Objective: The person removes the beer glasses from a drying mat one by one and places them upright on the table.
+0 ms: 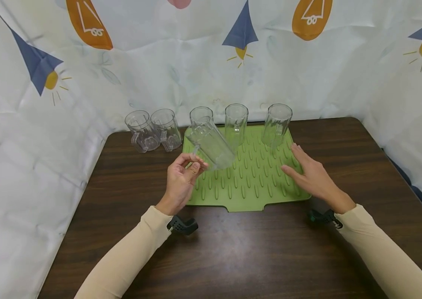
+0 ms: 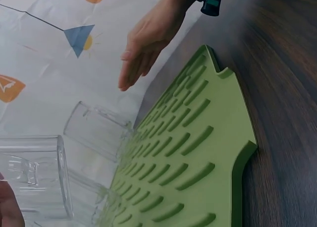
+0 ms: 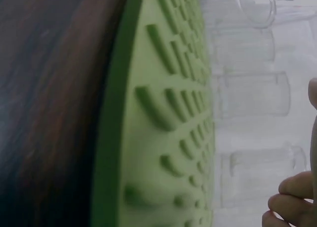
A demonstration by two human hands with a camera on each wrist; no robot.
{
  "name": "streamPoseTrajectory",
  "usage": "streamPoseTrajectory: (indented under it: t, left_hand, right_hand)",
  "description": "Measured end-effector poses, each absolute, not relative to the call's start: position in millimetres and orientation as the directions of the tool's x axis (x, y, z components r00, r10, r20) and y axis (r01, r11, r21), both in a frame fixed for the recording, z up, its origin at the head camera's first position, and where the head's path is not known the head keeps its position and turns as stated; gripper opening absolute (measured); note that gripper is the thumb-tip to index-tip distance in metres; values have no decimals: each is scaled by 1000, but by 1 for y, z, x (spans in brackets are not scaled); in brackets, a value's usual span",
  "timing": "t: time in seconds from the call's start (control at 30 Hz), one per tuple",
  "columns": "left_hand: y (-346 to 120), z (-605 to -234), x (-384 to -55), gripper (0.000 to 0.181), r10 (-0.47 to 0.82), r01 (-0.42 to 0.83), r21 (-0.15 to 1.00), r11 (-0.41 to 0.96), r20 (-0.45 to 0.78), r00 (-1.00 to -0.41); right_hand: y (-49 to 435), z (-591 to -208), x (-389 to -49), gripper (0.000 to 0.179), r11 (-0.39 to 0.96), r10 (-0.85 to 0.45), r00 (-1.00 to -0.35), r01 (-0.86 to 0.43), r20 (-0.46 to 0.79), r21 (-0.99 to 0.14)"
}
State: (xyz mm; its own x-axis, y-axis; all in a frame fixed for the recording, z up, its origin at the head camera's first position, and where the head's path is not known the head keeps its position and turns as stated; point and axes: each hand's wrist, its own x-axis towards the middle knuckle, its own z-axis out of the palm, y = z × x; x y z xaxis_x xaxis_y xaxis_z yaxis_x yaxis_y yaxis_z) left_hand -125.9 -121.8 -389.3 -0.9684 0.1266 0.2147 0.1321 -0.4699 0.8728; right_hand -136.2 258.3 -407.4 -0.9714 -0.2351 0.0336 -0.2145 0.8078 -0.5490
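My left hand (image 1: 183,178) pinches the handle of a clear glass mug (image 1: 216,148) between thumb and fingers. The mug is tilted, held above the left part of a green ribbed drying mat (image 1: 246,204). In the left wrist view the held mug (image 2: 37,187) lies sideways at the lower left, with the hand mostly out of frame. My right hand (image 1: 313,176), fingers extended and holding nothing, hovers over the mat's right edge. Along the back of the mat stand three glass mugs: a left one (image 1: 201,113) partly behind the held mug, a middle one (image 1: 236,124) and a right one (image 1: 278,124).
Two more glass mugs (image 1: 143,132) (image 1: 167,131) stand side by side on the dark wooden table (image 1: 233,257), left of the mat. A white patterned cloth (image 1: 196,74) hangs behind the table and along its sides.
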Motion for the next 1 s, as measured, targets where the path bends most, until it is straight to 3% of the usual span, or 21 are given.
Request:
streamPoseTrajectory:
  t: [0.67, 1.0]
  left_hand:
    - [-138, -386, -130, 8, 133, 218, 923, -317, 271, -953]
    - [-149, -383, -131, 14, 122, 223, 941, -256, 260, -958]
  right_hand:
    - [282, -423, -129, 96, 891, -305, -948, -248, -96, -380]
    - [284, -430, -127, 97, 912, -324, -930, -259, -173, -318]
